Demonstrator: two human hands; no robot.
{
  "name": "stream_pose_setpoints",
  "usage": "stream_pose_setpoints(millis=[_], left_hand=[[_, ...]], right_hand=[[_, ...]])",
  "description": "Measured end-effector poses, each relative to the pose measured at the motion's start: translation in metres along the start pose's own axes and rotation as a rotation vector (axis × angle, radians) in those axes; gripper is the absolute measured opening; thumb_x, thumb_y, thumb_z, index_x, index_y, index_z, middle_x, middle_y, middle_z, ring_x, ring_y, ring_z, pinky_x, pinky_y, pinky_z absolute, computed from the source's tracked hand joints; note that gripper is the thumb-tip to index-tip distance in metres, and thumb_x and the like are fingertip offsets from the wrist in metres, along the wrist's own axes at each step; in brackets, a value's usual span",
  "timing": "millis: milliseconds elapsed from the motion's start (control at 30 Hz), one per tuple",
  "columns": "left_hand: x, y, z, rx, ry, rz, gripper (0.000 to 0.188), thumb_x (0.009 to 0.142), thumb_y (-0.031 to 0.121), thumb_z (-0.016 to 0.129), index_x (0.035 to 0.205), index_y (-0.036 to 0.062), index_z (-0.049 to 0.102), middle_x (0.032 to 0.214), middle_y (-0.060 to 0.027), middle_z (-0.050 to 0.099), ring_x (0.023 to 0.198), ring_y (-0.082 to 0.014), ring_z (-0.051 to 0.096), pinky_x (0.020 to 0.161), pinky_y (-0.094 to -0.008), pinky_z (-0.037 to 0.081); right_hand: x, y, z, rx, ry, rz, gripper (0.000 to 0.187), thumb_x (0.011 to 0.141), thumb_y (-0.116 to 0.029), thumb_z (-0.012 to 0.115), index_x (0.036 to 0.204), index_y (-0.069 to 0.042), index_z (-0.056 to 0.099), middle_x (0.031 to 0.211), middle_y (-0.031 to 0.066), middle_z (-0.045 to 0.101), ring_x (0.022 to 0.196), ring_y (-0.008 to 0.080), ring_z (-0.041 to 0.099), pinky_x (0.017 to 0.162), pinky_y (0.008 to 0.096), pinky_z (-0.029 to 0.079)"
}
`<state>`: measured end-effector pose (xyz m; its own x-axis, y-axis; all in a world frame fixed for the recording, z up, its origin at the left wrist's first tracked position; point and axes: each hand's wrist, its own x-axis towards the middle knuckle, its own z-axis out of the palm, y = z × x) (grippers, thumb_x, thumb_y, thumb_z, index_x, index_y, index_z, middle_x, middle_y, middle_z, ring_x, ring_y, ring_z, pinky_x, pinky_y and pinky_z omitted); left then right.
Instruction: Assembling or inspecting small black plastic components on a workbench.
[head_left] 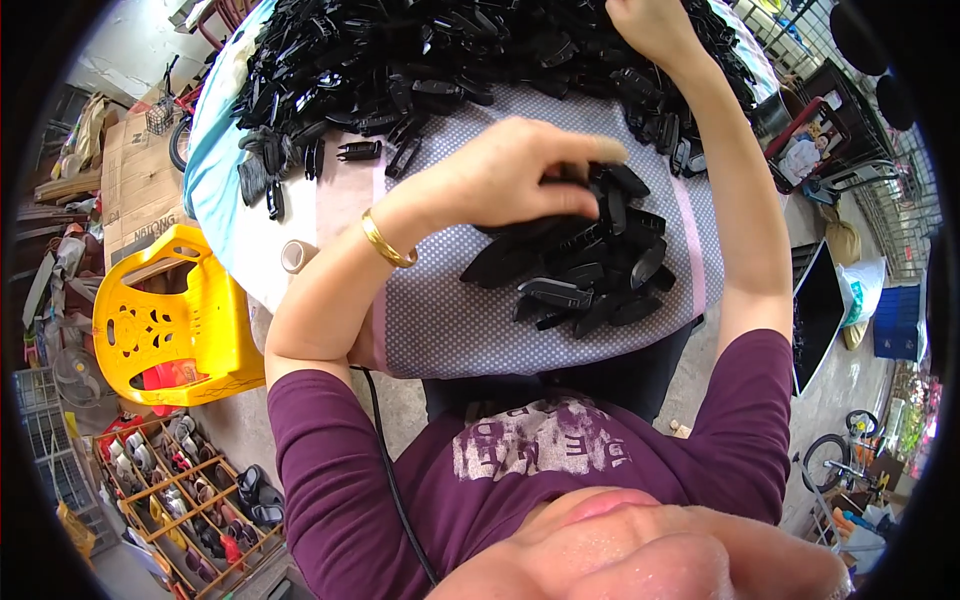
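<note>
My left hand (530, 172), with a gold bangle (385, 240) at the wrist, hovers over a small heap of black plastic pieces (590, 270) on the near part of the table. Its thumb and fingers are apart, and the fingertips, slightly blurred, reach the heap's top. My right hand (648, 28) is at the far right of a much larger pile of the same black pieces (430, 50). The picture's upper edge cuts off its fingers, so their grip is hidden. The pieces are long and curved; their exact kind is unclear.
A dotted cloth (450, 345) covers the tabletop. At its left lie a tape roll (296, 256) and a few loose black pieces. A yellow plastic chair (170, 320) stands left, above a shoe rack (190, 500). A black cable (385, 450) hangs beside my left arm.
</note>
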<state>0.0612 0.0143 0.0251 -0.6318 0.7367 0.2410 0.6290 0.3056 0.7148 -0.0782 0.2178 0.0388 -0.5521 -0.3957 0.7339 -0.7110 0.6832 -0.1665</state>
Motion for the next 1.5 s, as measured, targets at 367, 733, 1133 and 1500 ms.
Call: stream_pose_setpoints(millis=[367,733,1133,1500], left_hand=[[-0.002,-0.084,-0.015,0.991,0.371,-0.046,0.024,0.070,0.004,0.060,0.092,0.0097,0.066,0.106,-0.0071,0.057,0.096,-0.0239,0.052,0.079,-0.0345,0.045],[-0.005,-0.085,-0.038,0.587,0.408,-0.186,0.025,0.076,-0.002,0.057,0.100,0.0026,0.061,0.104,-0.0136,0.055,0.094,-0.0303,0.057,0.081,-0.0331,0.048],[-0.001,-0.085,-0.028,1.054,0.285,-0.135,0.023,0.075,0.007,0.062,0.097,0.0114,0.066,0.102,-0.0064,0.052,0.095,-0.0241,0.051,0.082,-0.0353,0.043],[0.014,-0.056,-0.010,0.058,0.175,-0.484,0.029,0.083,0.012,0.059,0.107,-0.0022,0.059,0.104,-0.0133,0.062,0.097,-0.0199,0.057,0.086,-0.0298,0.044]], right_hand=[[0.013,-0.013,0.013,-0.355,-0.089,-0.115,0.027,0.073,-0.003,0.054,0.099,-0.007,0.062,0.086,0.0106,0.062,0.086,0.0276,0.057,0.077,0.0347,0.048],[-0.058,-0.051,0.018,0.814,-0.494,0.434,0.023,0.079,-0.011,0.066,0.098,0.000,0.061,0.081,0.0038,0.062,0.068,0.0083,0.060,0.059,0.0211,0.050],[-0.074,-0.053,0.027,0.269,-0.502,0.225,0.024,0.074,-0.017,0.066,0.092,-0.003,0.065,0.085,0.0104,0.067,0.074,0.0218,0.064,0.069,0.0298,0.050],[-0.076,-0.058,0.022,0.291,-0.290,-0.162,0.031,0.073,-0.008,0.070,0.102,-0.002,0.063,0.094,0.0113,0.064,0.080,0.0260,0.064,0.070,0.0294,0.052]])
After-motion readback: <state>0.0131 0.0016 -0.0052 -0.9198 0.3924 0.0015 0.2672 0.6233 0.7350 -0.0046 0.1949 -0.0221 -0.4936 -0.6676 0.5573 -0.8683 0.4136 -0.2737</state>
